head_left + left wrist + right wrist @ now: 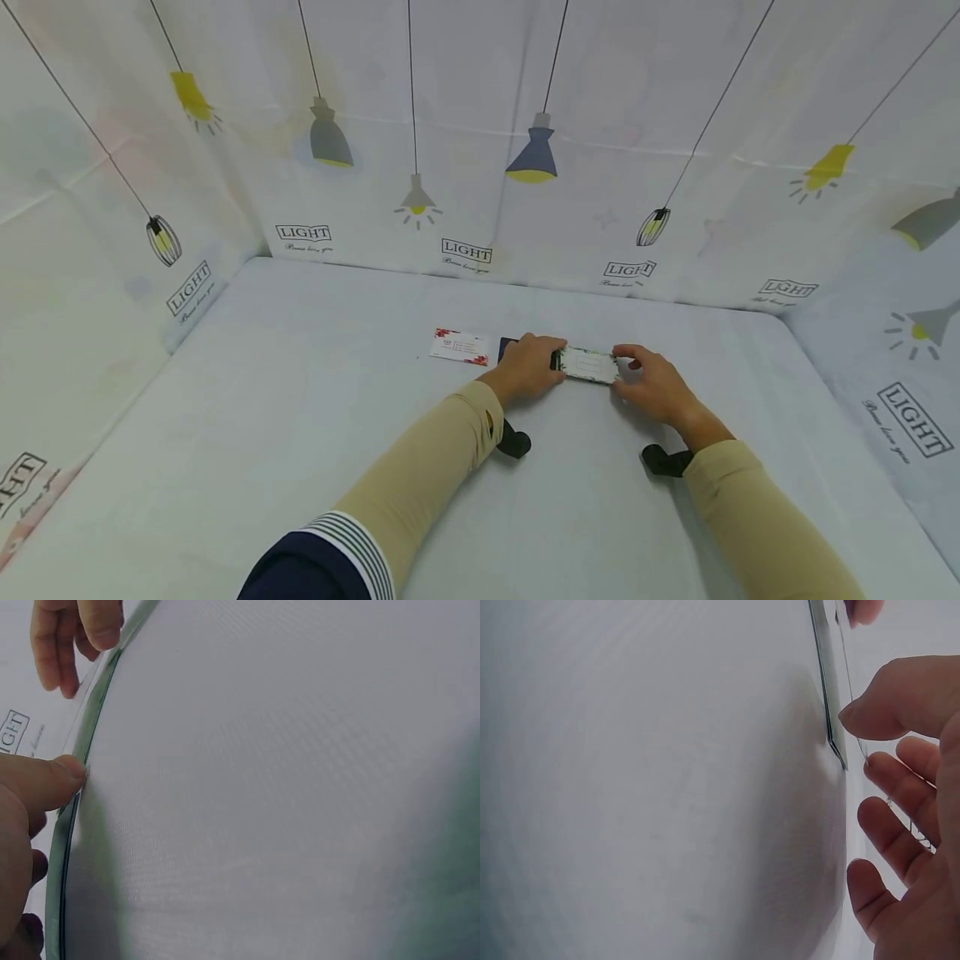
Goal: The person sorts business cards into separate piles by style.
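A white card with a green leafy border lies lengthwise between my two hands. My left hand spans a dark flat holder, with thumb and fingers at opposite long edges beside the card's left end. The palm hides most of the holder. In the left wrist view, the thumb presses the near edge of the thin stack. My right hand pinches the card's right end between thumb and forefinger. Its other fingers spread loosely in the right wrist view.
A white business card with red floral corners lies left of the holder. Under everything is a white-covered table. White curtains printed with lamps and the word LIGHT hang behind and at both sides. Dark wrist mounts stick out below the hands.
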`<state>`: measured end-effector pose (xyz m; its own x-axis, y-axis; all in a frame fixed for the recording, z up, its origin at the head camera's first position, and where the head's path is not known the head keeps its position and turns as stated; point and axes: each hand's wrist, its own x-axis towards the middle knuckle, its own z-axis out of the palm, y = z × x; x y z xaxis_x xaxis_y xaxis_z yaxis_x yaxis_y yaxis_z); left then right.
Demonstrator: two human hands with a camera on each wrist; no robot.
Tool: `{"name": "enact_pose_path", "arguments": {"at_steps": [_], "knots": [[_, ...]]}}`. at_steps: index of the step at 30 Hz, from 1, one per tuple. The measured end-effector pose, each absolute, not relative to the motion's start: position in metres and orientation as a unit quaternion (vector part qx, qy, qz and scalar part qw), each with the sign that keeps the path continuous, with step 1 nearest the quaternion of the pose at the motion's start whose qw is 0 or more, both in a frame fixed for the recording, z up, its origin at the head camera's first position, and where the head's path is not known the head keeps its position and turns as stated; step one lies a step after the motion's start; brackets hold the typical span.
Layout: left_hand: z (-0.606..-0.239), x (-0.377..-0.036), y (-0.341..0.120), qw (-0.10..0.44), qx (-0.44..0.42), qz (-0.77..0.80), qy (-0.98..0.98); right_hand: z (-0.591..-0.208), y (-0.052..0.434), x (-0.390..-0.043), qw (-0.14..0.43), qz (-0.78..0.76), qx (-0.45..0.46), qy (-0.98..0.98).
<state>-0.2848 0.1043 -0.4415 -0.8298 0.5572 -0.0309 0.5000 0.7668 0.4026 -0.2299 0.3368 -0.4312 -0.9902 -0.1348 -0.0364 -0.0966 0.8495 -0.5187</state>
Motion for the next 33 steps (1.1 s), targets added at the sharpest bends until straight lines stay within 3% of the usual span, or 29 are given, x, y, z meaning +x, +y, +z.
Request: {"name": "enact_pose_path", "arguments": {"at_steps": [19,33], "knots": [[-0.444,-0.284,0.1,0.09,0.27,0.183,0.941,-0.434,0.332,-0.229,0.053,-0.289,-0.041,0.955],[-0.461,-0.277,0.099,0.061,0.268,0.175,0.946,-0.458,0.337,-0.229,0.078,-0.359,-0.013,0.93]]}}
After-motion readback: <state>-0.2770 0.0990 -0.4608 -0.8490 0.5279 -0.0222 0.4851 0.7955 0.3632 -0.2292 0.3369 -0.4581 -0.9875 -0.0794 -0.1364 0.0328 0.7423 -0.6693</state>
